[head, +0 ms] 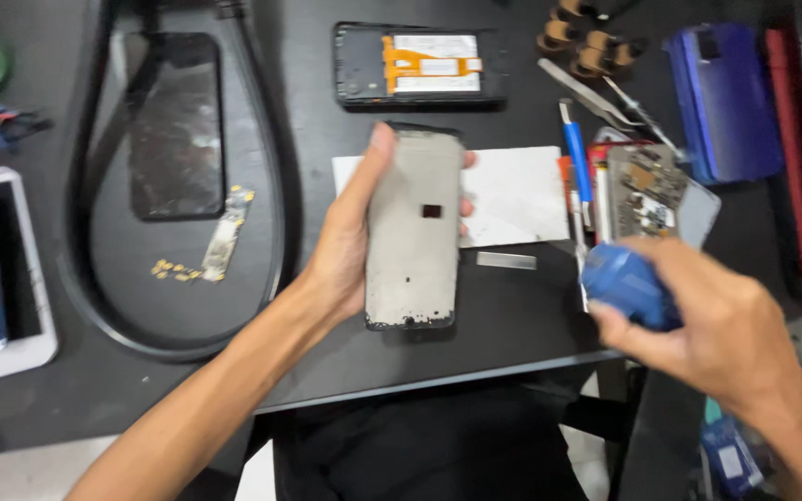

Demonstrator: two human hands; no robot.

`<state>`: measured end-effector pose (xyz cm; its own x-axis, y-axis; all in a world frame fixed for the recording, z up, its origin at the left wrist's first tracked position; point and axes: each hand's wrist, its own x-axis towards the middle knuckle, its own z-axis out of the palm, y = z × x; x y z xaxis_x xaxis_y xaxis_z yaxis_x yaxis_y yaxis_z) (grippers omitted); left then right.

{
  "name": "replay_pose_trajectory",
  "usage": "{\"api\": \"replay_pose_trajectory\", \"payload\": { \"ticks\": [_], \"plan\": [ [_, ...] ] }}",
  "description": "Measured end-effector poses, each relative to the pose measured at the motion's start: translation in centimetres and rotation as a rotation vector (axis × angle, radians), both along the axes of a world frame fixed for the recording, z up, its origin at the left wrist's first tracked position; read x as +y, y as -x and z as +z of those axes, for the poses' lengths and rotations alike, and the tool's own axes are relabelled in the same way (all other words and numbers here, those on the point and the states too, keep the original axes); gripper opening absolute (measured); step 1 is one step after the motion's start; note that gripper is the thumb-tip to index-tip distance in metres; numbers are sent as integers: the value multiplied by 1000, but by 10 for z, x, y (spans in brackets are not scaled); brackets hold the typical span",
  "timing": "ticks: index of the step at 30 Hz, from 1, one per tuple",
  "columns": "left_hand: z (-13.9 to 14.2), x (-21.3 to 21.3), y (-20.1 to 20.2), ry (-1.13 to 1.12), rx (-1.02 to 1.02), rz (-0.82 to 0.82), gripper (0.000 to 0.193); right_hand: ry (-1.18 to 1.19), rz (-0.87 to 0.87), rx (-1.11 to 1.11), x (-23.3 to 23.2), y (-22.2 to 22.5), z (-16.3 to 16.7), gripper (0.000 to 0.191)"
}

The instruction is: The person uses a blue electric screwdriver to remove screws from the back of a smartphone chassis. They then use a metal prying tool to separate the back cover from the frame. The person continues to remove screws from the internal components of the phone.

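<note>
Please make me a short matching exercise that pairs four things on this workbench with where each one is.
Things:
1. grey phone frame
2. blue object
3. cracked phone screen
4. opened phone

Places:
A. lying inside the black cable loop
B. in the right hand
C. at the far edge of the table, orange strip showing
D. in the left hand

Pairs: 1-D, 2-B, 3-A, 4-C

A black worktable [512, 325] — pale floor [30, 468] below it.
</note>
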<state>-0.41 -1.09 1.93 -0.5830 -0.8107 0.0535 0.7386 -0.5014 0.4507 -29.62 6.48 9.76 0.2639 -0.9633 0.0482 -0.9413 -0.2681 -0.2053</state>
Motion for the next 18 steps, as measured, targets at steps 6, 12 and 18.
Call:
{"api": "replay_pose_trajectory", "payload": {
  "ticks": [6, 12, 18],
  "plan": [
    [5, 5, 5, -90, -545, 90, 65, 148, -283, -63, 5, 34, 3, 48],
    [0, 8, 9, -84, -640, 99, 51, 235, -396, 42, 19, 68, -22, 49],
    [1, 6, 9, -112, -692, 198, 41, 246, -503, 18, 20, 79, -42, 53]
  ]
}}
